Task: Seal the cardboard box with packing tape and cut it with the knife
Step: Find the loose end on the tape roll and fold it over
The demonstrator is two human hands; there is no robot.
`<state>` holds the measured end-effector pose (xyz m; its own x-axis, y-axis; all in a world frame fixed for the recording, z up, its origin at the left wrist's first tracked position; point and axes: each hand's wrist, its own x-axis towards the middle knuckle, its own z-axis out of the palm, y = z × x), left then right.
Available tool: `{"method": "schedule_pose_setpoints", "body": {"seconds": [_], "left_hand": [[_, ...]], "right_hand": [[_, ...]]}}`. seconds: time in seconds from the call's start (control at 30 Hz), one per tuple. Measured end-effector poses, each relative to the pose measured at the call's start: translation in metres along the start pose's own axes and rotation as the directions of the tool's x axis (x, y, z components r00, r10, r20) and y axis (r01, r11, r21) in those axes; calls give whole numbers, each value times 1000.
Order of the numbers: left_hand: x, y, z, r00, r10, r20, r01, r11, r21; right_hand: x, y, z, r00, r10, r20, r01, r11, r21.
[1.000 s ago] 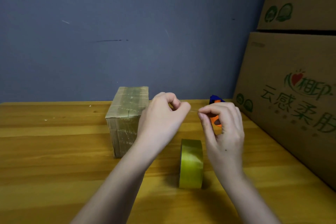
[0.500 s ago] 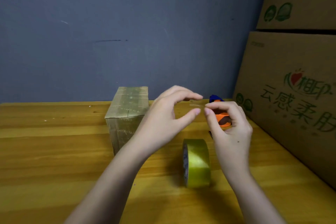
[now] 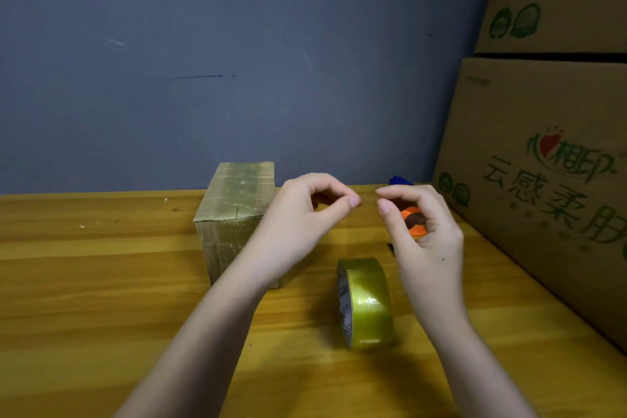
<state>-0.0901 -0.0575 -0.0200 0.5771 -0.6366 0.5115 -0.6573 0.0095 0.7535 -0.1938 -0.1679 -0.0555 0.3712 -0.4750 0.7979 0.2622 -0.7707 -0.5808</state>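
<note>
Two hands are up in the middle of the frame, close together but not touching. Our left hand (image 3: 305, 214) has its fingers curled, with the thumb and first finger pinched at the tips. Our right hand (image 3: 420, 231) is curled the same way. We cannot tell if a tiny bit of tape is held between them; it is too thin to see. Neither hand holds the roll or the knife.

The cardboard box (image 3: 234, 214) sits left of the middle, at the back of the wooden table (image 3: 84, 282). It looks shiny with tape on its top and sides, so we think much of the sealing is done. The tape roll (image 3: 368, 302) stands on its edge at the lower middle, just below our right hand. The knife (image 3: 412, 224), orange and blue, lies behind our right hand and is mostly hidden.

We think what is left is small: maybe clean the sticky bit off our fingers, and check the tape is pressed flat. Big printed boxes (image 3: 543, 180) are stacked on the right side.
</note>
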Motion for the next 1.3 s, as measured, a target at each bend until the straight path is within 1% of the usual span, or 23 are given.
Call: {"method": "schedule_pose_setpoints", "body": {"seconds": [0.07,0.13,0.27,0.33,0.43,0.5,0.57,0.67,0.73,0.8,0.83,0.87,0.9,0.93,1.0,1.03,1.1,1.13,1.2,1.23,1.3], "left_hand": [[0,-1,2,999,-19,-35,19,1000,12],[0,-1,3,999,-26,-43,27,999,22],[-2,4,3,999,-13,35,14,1000,-23],[-3,4,4,1000,2,18,-2,1000,1],[-1,1,3,999,29,-37,-25,996,90],[0,-1,2,997,60,-55,-53,992,115],[0,-2,1,993,107,-43,-101,988,114],[1,-6,1,986,165,-18,-161,978,133],[1,-8,1,982,188,-12,-180,959,217],[-1,-8,1,977,210,-43,-177,904,388],[-3,-7,0,975,207,-82,-149,880,451],[-6,-6,0,977,173,-124,-100,886,452],[-10,-7,0,984,109,-143,-46,922,384],[-13,-9,0,992,26,-124,10,960,280],[-21,-14,2,991,-134,5,133,985,114],[-26,-18,5,973,-211,91,205,976,69],[-40,-22,11,902,-342,262,346,938,33],[-47,-24,14,869,-378,318,388,921,34],[-55,-26,22,825,-426,371,451,892,19],[-57,-26,26,807,-449,385,492,871,-16],[-59,-27,37,764,-498,410,593,793,-142]], "right_hand": [[0,1,0,999,19,30,-19,999,25],[1,1,-1,997,51,65,-56,996,67],[5,2,-1,985,121,123,-139,978,153],[6,4,-1,985,123,124,-140,980,141],[5,3,-1,990,109,86,-119,986,118],[5,2,0,991,110,71,-117,986,118],[5,2,-1,990,115,77,-124,984,125],[7,4,-3,984,118,133,-136,981,141],[8,4,-5,982,110,153,-131,982,135],[9,6,-7,985,110,133,-124,986,108],[9,6,-8,985,120,124,-132,987,96],[9,7,-8,984,129,124,-141,986,86],[10,8,-9,982,134,133,-145,987,76],[11,8,-8,979,137,149,-148,987,65],[14,7,-7,966,167,197,-183,981,69],[16,7,-7,955,192,226,-216,973,87],[21,8,-8,932,237,275,-280,951,129],[22,9,-9,924,250,290,-300,944,141],[25,9,-10,920,248,302,-304,940,153],[25,8,-10,924,240,299,-295,943,154],[23,4,-7,933,227,278,-275,950,148]]}}
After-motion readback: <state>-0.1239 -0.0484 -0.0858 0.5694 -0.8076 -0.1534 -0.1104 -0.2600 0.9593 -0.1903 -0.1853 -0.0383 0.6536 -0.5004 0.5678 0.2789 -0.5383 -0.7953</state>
